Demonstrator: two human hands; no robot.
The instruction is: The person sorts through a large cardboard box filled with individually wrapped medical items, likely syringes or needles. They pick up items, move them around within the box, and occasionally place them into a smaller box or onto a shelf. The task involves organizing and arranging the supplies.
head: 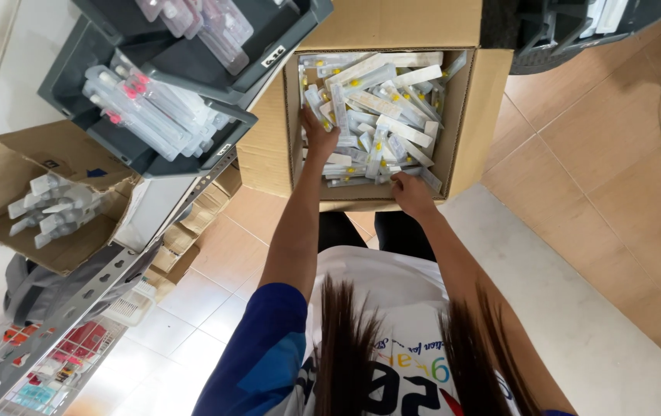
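**Both hands in the box of packets**

Head view: the left hand [318, 137] lay fingers-down among slim, glossy wrapped packets [376, 115] inside the cardboard box [475, 115]; its grip was hidden. The right hand [410, 192] curled onto packets at the near edge. Lifting few, gently, seemed wisest.

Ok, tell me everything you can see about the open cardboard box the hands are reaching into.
The cardboard box is plain brown, its flaps folded open. It sits on the tan tiled floor beside a grey shelf rack. It is nearly full of small clear-wrapped packets with white contents and yellow bits, heaped loosely. The left hand reaches down among the packets at the box's left side; the right hand rests on packets at the near edge.
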